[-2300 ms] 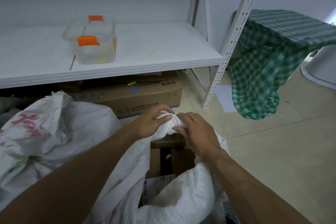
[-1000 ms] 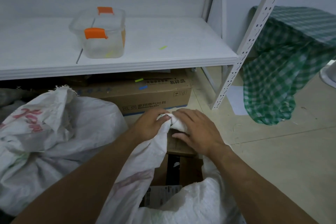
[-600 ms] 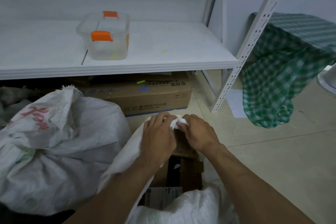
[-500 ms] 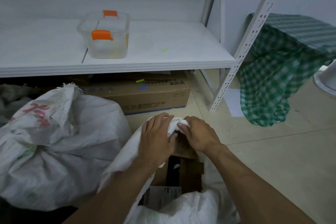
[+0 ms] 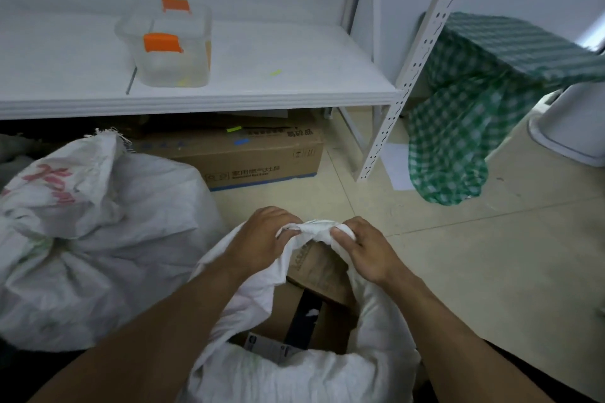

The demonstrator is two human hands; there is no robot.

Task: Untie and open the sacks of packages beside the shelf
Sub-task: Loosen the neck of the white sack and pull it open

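Observation:
A white woven sack point(image 5: 294, 373) stands open on the floor right in front of me, with brown cardboard packages point(image 5: 322, 275) showing inside. My left hand point(image 5: 262, 239) grips the far rim of the sack from the left. My right hand point(image 5: 363, 249) pinches the same bunched rim from the right, a short stretch of cloth between them. A second white sack point(image 5: 98, 232) with red lettering lies to the left, its neck gathered and closed.
A white metal shelf point(image 5: 229, 98) stands ahead, holding a clear plastic box with orange clips point(image 5: 167, 49). A brown carton point(image 5: 262, 157) sits under it. Green checked cloth point(image 5: 474, 114) hangs to the right of the shelf post. Beige tiled floor point(image 5: 491, 271) lies to the right.
My hands have drawn a little apart along the rim, spreading the bunched cloth. More of the brown package under the rim shows now.

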